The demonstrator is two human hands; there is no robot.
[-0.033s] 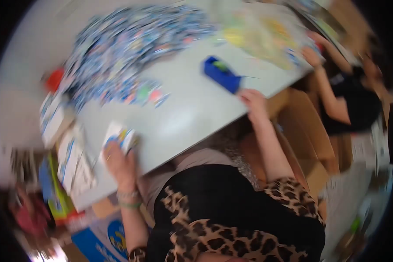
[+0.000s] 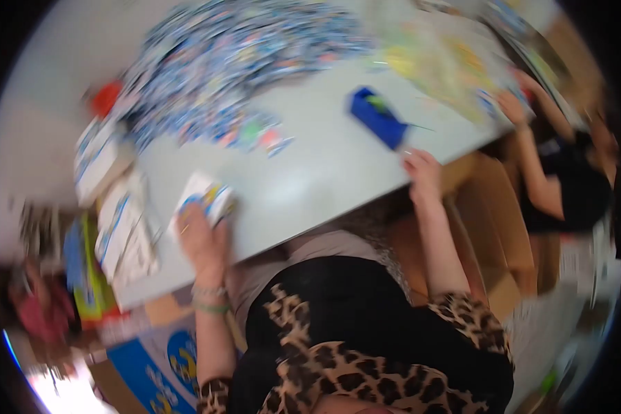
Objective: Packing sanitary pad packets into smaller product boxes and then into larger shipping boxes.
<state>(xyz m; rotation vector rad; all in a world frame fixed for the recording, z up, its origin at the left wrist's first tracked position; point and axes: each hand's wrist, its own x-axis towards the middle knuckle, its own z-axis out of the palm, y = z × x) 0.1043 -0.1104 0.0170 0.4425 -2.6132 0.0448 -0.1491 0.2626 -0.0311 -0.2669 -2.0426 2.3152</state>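
Gripping card stack point(image 2: 205, 196), left hand point(image 2: 201, 241); blue box point(image 2: 377, 117) near right hand point(image 2: 422, 172).

L hand point(image 2: 201, 238) on cards point(image 2: 207, 196), blurry table point(image 2: 324, 172)

A small stack of cards point(image 2: 207, 196), white with blue and yellow print, lies flat on the table point(image 2: 324, 179) close to its near edge, toward the left end. The left hand point(image 2: 201, 241) rests on the stack's near side, fingers curled over it. The picture is too blurred to show the print more closely. A blue box point(image 2: 378, 119) lies tilted on the table near the near edge, just beyond the right hand point(image 2: 422, 172), which rests at that edge.
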